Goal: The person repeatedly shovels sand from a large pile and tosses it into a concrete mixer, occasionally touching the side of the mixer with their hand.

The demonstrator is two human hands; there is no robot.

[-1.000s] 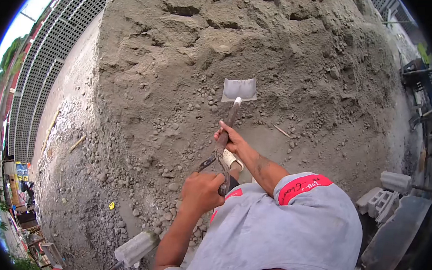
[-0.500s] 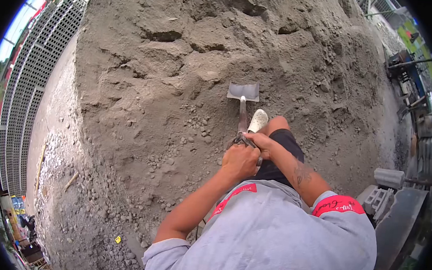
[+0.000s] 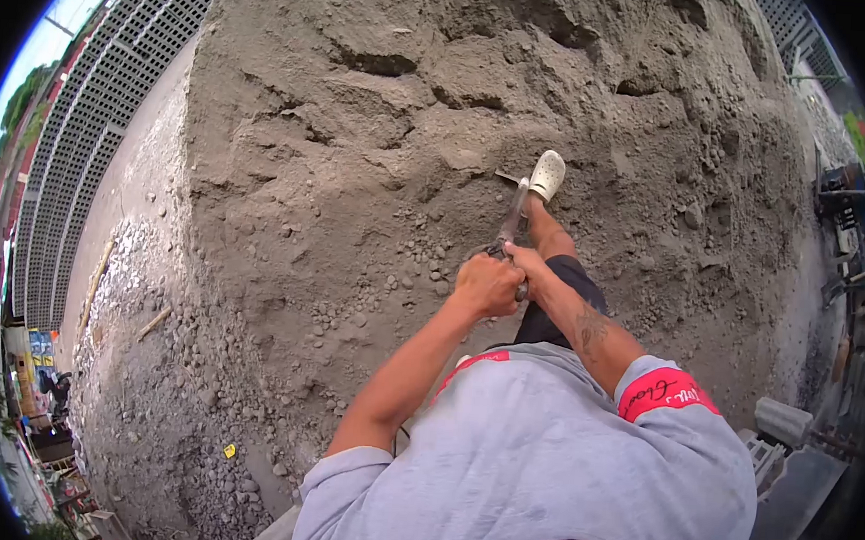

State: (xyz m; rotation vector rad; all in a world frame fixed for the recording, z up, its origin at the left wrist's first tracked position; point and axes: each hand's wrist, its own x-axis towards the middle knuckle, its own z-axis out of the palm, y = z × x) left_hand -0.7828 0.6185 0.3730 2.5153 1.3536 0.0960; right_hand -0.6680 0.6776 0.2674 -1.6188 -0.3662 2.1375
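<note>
My left hand [image 3: 490, 285] is wrapped around the top end of a shovel [image 3: 515, 216]. Just ahead and to the right, my right hand [image 3: 527, 263] is closed on the same handle. The shaft points away from me toward the grey sand pile [image 3: 347, 204]. Only a thin edge of the blade shows at the foot of the slope; the rest is hidden. My foot in a cream clog [image 3: 549, 175] is up beside the blade, toes against the sand.
Stacked hollow blocks [image 3: 91, 136] run along the left side. Loose gravel [image 3: 133, 400] lies nearer on the left, with a stick [image 3: 154, 323] on it. At the right are a blue machine [image 3: 853, 214], a concrete block [image 3: 783, 422] and a metal sheet [image 3: 799, 501].
My foot has moved forward from beside the shaft to the blade. The blade face, visible before, now shows only as an edge. The shaft leans more to the right; both hands keep their grip.
</note>
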